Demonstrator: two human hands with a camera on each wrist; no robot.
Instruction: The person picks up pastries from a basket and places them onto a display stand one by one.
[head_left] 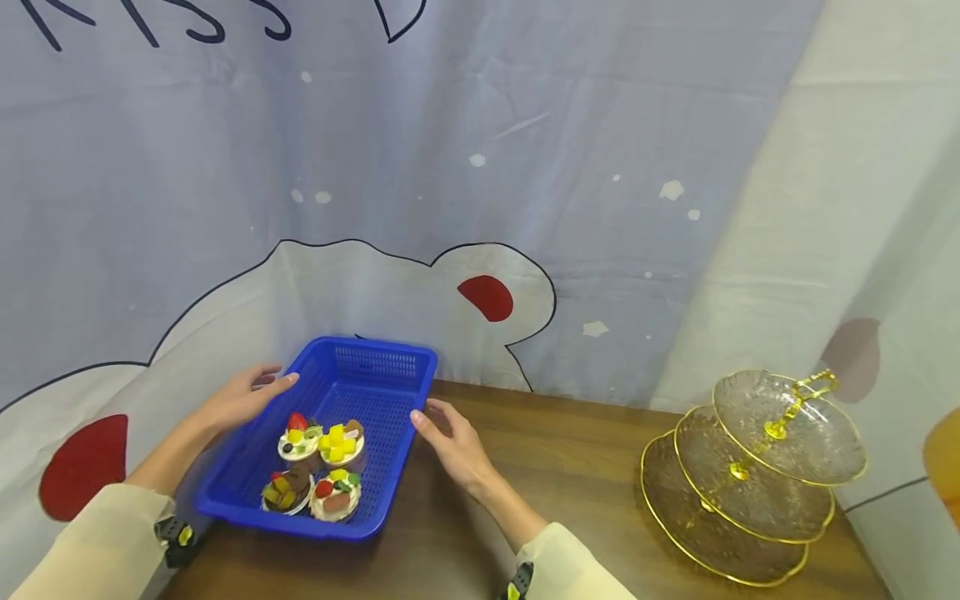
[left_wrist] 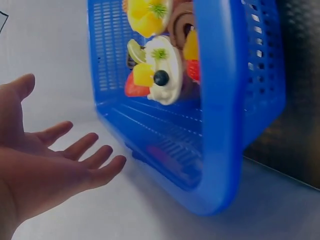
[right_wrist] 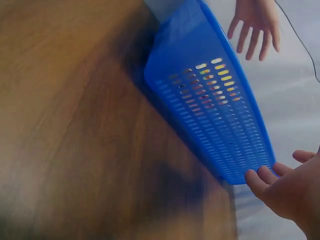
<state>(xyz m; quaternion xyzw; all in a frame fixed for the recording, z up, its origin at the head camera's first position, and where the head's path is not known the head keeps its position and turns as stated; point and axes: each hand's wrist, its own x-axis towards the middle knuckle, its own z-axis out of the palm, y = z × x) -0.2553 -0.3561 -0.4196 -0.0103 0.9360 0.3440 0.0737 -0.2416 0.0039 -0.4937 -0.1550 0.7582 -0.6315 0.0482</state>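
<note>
A blue plastic basket (head_left: pixel 378 400) sits on the wooden table, its slotted side wall (right_wrist: pixel 215 115) facing the right wrist camera. Several small cream-topped cakes stand inside toward its near end; one bears a blueberry and a strawberry (head_left: pixel 300 442), another yellow cubes (head_left: pixel 341 444). My left hand (head_left: pixel 243 398) is beside the left rim with fingers spread; in the left wrist view a gap separates that hand (left_wrist: pixel 65 155) from the basket. At the right rim is my right hand (head_left: pixel 455 443), fingers loosely extended, its fingertips (right_wrist: pixel 255 182) overlapping the basket's far corner in the right wrist view.
On the table's right stands a three-tier glass cake stand (head_left: pixel 787 417) with gold edges and a gold handle. A printed curtain (head_left: pixel 450 167) hangs behind the table, close to the basket's far end. An orange object (head_left: pixel 943 458) shows at the right edge.
</note>
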